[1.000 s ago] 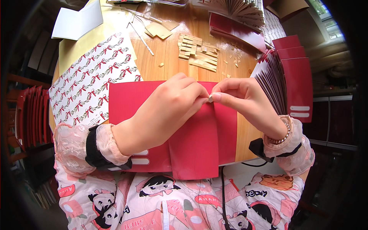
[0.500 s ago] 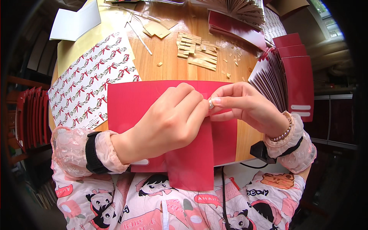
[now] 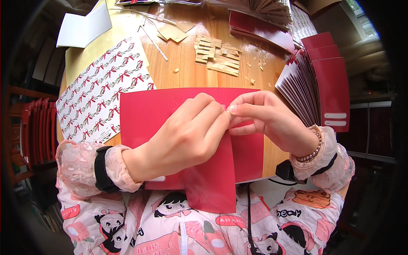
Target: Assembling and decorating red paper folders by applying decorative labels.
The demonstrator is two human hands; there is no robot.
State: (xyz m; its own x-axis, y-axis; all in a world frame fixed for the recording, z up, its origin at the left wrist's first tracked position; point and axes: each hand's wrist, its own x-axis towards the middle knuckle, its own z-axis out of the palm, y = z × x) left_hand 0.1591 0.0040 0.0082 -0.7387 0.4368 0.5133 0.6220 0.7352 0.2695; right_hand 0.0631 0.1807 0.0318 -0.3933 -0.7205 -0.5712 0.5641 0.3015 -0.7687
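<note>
A large red card (image 3: 144,114) with a ribbed surface lies in front of me at the table's near edge. From under my hands a smooth red card flap (image 3: 211,182) hangs down past that edge over my lap. My left hand (image 3: 182,134) is closed, its fingers pinching the top of this flap, though the fingertips are partly hidden. Right beside them my right hand (image 3: 272,121) pinches a tiny whitish piece (image 3: 230,112) between thumb and forefinger, up against the left fingertips. What exactly the piece is cannot be made out.
Beyond the red card lie yellowish paper strips (image 3: 219,57) and small scraps. Left is a bow-patterned sheet (image 3: 104,95) with a folded white card (image 3: 83,29) above it. Fanned red cards (image 3: 299,85) stand at the right; red folders (image 3: 39,131) stand off the table's left side.
My right fingertips have shifted slightly left against my left fingers, and less of the whitish piece shows. The left hand has hardly moved.
</note>
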